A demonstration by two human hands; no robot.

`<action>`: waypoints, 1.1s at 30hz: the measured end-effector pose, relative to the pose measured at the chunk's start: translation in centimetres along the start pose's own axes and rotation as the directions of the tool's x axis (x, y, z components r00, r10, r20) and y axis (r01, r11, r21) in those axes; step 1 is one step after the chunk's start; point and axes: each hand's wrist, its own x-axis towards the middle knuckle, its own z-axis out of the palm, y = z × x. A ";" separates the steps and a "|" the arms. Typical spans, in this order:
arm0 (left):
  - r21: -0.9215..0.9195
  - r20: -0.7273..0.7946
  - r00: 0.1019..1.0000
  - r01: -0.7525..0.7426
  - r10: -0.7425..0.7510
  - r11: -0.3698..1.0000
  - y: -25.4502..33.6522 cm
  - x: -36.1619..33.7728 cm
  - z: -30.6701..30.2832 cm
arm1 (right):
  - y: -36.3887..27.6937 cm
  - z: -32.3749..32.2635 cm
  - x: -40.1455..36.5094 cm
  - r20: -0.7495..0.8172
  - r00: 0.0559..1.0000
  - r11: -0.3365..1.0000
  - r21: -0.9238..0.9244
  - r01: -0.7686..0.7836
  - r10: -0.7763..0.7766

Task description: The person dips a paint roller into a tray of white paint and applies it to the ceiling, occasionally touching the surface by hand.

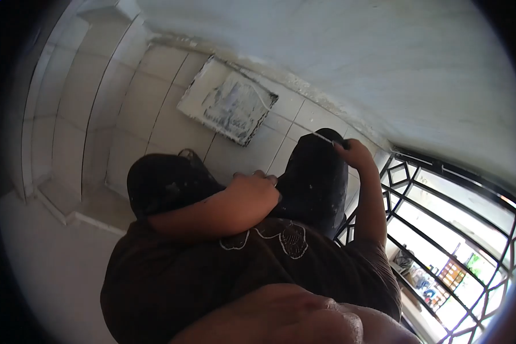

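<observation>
My right hand (354,153) is closed round the dark end of a thin pale rod (318,135), above my right knee. The rod runs up and left to a shallow, white-smeared tray (198,98) on the floor, and its far end bends over the tray. My left hand (257,188) lies between my knees, its fingers curled. Whatever it may hold is hidden, apart from a small, unclear bit at its right edge. My left forearm rests across my left thigh.
Pale floor tiles (136,106) surround the tray. A light wall (350,63) with a stained base rises behind it. Ledges or steps (69,97) stand at the left. A black metal grille (441,229) is at the right, close to my right arm.
</observation>
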 end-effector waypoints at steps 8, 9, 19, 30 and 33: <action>-0.033 0.361 0.932 0.060 -0.044 0.998 -4.3 6.0 1.5 | 9.3 2.8 -8.6 -0.149 0.988 0.878 0.477 0.029 0.048; -0.039 0.439 0.896 0.096 -0.069 0.995 -6.6 7.6 2.9 | 9.9 3.9 -10.2 -0.175 0.981 0.815 0.579 0.030 0.087; -0.503 -0.707 0.638 -0.149 -0.306 0.851 -17.1 7.7 -20.1 | 3.4 14.8 -9.9 -0.654 0.694 0.463 0.737 0.492 0.302; 0.816 -0.578 -0.126 -0.065 0.806 0.575 -20.3 19.4 -23.4 | -7.3 3.5 -1.0 -0.909 0.387 0.335 0.417 0.845 0.156; 0.714 -0.597 0.081 -0.401 0.799 0.574 -21.2 26.7 -14.2 | -10.3 2.2 0.1 -0.845 0.474 0.158 0.518 0.841 0.247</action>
